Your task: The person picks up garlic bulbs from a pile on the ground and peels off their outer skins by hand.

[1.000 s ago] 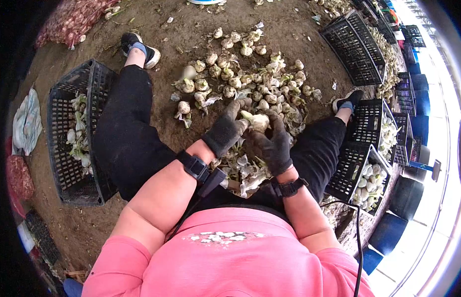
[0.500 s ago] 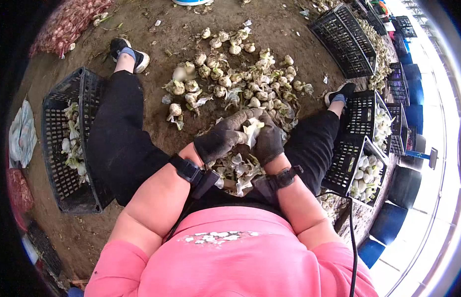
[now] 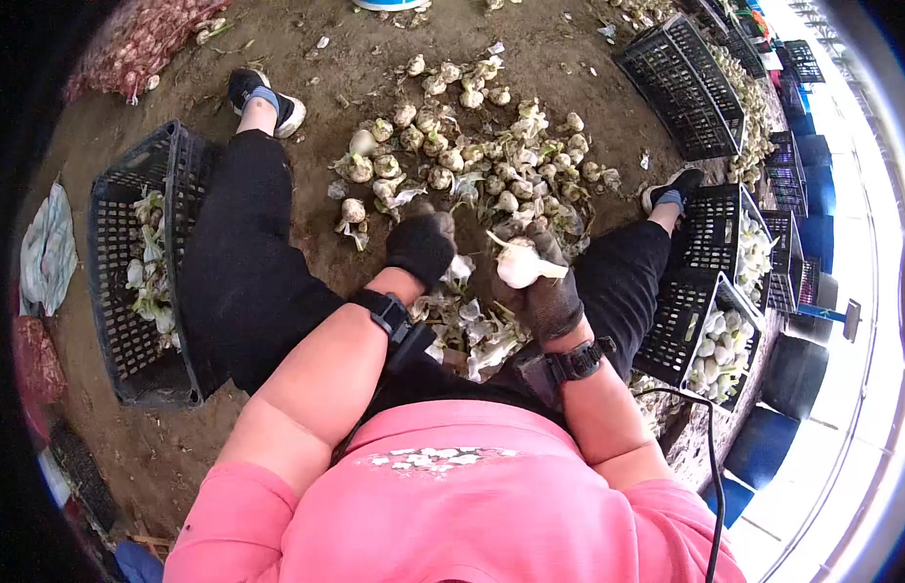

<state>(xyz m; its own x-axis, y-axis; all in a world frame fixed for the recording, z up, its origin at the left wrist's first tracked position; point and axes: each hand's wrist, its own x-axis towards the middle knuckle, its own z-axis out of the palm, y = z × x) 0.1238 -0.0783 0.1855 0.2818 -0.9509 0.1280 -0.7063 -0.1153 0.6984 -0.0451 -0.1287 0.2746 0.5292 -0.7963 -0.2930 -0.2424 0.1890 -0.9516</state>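
A white, peeled garlic bulb (image 3: pixel 519 263) with a short stem rests in my gloved right hand (image 3: pixel 550 296), its fingers closed around it from beneath. Apart from it, on the left, my gloved left hand (image 3: pixel 420 245) is curled with its back up; whatever its fingers hold, if anything, is hidden. Loose white garlic skins (image 3: pixel 477 335) lie between my legs, below both hands. Just beyond the hands, unpeeled garlic bulbs (image 3: pixel 443 160) with dirty skins are heaped on the ground.
A black crate (image 3: pixel 132 364) with some garlic stands by my left leg. At my right, crates hold white garlic bulbs (image 3: pixel 722 345). Another black crate (image 3: pixel 681 87) leans farther back. A red mesh sack (image 3: pixel 132 49) lies at upper left, and a plastic bag (image 3: pixel 49 253) at far left.
My hands have come apart. The left hand has moved away to the left and curled, while the right hand keeps the garlic bulb, now fully in sight. The view has shifted slightly.
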